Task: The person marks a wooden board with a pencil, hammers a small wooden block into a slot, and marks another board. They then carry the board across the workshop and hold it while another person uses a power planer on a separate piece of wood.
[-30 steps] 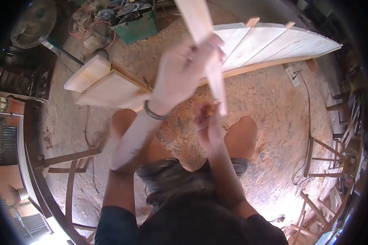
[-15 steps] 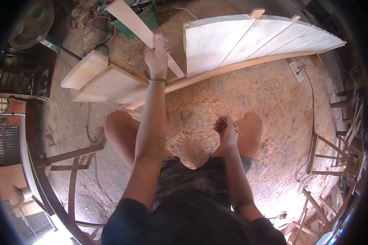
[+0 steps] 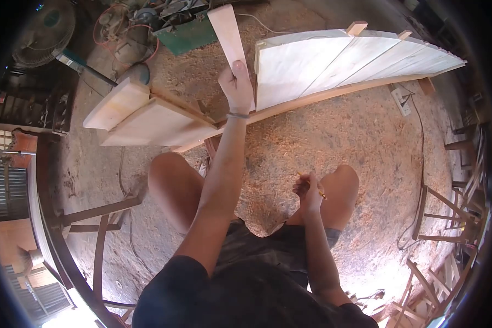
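Between boards (image 3: 147, 117) at left and panel (image 3: 355, 60) at right: plank (image 3: 229, 35), gripped in left hand (image 3: 238, 85). Behind these: machine (image 3: 186, 27), with fan (image 3: 44, 27) further left. On floor (image 3: 361, 145) before panel: power strip (image 3: 403, 101). Nearer, above right knee (image 3: 343, 186): right hand (image 3: 308, 188) gripping pencil (image 3: 320, 192).

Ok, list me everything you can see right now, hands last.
slat: one, pale wood, raised in left hand
boards: two, pale, left of slat
panel: one, pale joined planks, right of slat
machine: one, green, top centre
fan: one, dark, top left
power strip: one, white, floor at right
pencil: one, yellowish, in right hand
left hand: one, gripping slat
right hand: one, gripping pencil, by knee
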Available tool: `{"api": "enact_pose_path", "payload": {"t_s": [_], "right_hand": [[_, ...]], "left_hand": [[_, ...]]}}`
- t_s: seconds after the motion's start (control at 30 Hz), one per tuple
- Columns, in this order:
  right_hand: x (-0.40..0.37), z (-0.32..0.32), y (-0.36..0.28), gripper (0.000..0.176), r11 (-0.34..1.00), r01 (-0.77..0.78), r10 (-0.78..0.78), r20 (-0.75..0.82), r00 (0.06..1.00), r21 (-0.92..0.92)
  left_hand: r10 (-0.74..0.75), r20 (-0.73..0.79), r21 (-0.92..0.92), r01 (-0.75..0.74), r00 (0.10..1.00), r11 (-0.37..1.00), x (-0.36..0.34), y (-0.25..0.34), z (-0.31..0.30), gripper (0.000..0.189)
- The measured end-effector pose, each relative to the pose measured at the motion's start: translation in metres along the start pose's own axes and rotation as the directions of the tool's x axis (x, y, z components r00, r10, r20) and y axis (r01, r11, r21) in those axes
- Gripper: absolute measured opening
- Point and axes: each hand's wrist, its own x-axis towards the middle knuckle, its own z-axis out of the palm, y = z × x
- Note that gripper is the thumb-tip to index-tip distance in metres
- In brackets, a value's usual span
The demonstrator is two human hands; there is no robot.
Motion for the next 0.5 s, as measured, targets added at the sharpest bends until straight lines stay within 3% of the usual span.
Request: {"api": "enact_pose_path", "payload": {"t_s": [0.13,0.3,0.5], "right_hand": [[0.001,0.004,0.002,0.032,1.000,0.010,-0.009,0.036,0.999,-0.015],[0.000,0.001,0.006,0.034,0.999,-0.002,0.002,0.007,1.000,-0.053],[0.002,0.002,0.011,0.035,0.998,-0.003,0.003,-0.013,1.000,-0.070]], "left_hand": [[0.124,-0.101,0.007,-0.124,0.987,0.992,-0.021,-0.012,0.007,0.060],[0.114,-0.110,0.095,-0.103,0.987,0.990,-0.019,-0.020,0.005,0.062],[0.065,0.001,0.058,-0.065,0.998,0.996,-0.031,-0.062,-0.009,0.058]]}}
